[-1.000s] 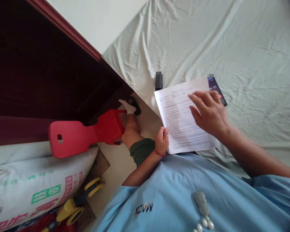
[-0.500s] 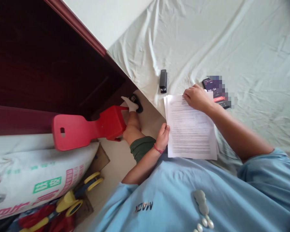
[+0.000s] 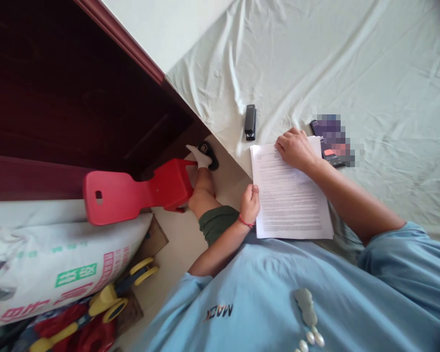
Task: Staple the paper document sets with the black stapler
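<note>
A stack of printed paper sheets [image 3: 289, 200] rests by my lap at the edge of the pale cloth. My left hand [image 3: 250, 203] grips its left edge, thumb on top and fingers closed. Across the top edge lies my right hand [image 3: 297, 148], with its fingers curled over the sheets. The edges of the stack are close to even, with slight offsets at the lower right. Just beyond the upper left corner is a black stapler [image 3: 250, 122], touched by neither hand. A phone [image 3: 328, 142], partly blurred out, lies right of my right hand.
A wrinkled pale sheet [image 3: 315, 58] covers the surface ahead. To the left stand a red plastic chair [image 3: 139, 193] and a dark red wooden panel [image 3: 58, 98]. A printed white sack [image 3: 58, 264] and a yellow-wheeled toy [image 3: 108, 303] are at lower left.
The sheets' left and upper edges, fanned out before, now line up more closely. My right hand has shifted slightly left along the top edge. My left hand still holds the side.
</note>
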`<state>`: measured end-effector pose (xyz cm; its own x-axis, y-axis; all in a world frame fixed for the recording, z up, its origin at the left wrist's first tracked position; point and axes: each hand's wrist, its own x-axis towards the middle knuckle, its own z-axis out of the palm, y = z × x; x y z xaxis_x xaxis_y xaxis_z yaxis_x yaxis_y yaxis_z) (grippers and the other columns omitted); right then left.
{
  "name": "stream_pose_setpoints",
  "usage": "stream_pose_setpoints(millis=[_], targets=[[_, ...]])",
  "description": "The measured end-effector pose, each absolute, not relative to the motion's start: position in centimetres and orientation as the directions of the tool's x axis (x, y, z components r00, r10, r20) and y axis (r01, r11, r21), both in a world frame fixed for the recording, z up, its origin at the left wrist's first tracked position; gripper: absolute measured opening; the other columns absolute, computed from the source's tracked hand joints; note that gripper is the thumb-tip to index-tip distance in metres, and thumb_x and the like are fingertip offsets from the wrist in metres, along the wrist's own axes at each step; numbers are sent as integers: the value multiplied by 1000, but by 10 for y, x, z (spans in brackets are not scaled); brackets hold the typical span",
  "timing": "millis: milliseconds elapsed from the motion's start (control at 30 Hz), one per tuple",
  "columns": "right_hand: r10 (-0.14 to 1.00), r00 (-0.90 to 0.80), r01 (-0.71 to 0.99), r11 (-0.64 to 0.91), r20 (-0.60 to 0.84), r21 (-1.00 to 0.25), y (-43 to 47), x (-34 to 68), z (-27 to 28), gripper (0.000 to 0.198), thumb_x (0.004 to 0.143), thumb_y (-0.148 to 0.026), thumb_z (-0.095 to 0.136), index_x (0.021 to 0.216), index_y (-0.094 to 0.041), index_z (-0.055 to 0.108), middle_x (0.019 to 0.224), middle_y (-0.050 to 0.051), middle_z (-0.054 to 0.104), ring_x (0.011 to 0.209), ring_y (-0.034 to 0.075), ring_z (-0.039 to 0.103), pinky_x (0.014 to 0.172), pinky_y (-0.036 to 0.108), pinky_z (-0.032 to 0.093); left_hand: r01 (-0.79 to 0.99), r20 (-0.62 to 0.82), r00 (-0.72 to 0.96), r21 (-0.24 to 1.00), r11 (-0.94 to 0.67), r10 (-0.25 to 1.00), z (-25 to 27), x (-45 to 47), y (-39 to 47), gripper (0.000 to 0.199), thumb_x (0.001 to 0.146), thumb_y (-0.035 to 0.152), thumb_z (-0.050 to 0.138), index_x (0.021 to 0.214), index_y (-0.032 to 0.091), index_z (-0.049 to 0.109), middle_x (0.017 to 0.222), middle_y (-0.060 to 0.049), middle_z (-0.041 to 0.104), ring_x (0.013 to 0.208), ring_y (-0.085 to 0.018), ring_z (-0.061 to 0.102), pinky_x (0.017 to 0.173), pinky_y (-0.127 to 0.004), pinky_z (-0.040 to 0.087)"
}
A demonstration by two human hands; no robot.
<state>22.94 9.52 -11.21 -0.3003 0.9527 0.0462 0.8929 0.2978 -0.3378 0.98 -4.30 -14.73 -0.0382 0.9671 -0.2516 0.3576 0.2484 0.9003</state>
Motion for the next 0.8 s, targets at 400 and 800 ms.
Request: stream_pose_setpoints(millis=[400, 800], targets=[[916, -388, 801, 390, 103, -455, 105, 221, -116, 46, 111, -37, 40, 121, -16, 80, 121, 19, 73, 116, 36, 58, 104, 52, 44, 405, -61, -46, 911, 75, 997, -157, 12, -62, 69, 103, 89, 33, 84, 24, 48, 72, -2, 52, 67, -18, 47, 69, -35, 37], [833, -509, 609, 527, 218, -593, 102, 212, -86, 32, 108, -38, 43, 90, -22, 65, 92, 12, 73, 96, 30, 61, 86, 43, 40, 374, -92, -100, 919, 123, 991, -121, 11, -12, 34, 111, 57, 55, 114, 23, 55, 106, -9, 73, 99, -24, 72, 90, -37, 55]])
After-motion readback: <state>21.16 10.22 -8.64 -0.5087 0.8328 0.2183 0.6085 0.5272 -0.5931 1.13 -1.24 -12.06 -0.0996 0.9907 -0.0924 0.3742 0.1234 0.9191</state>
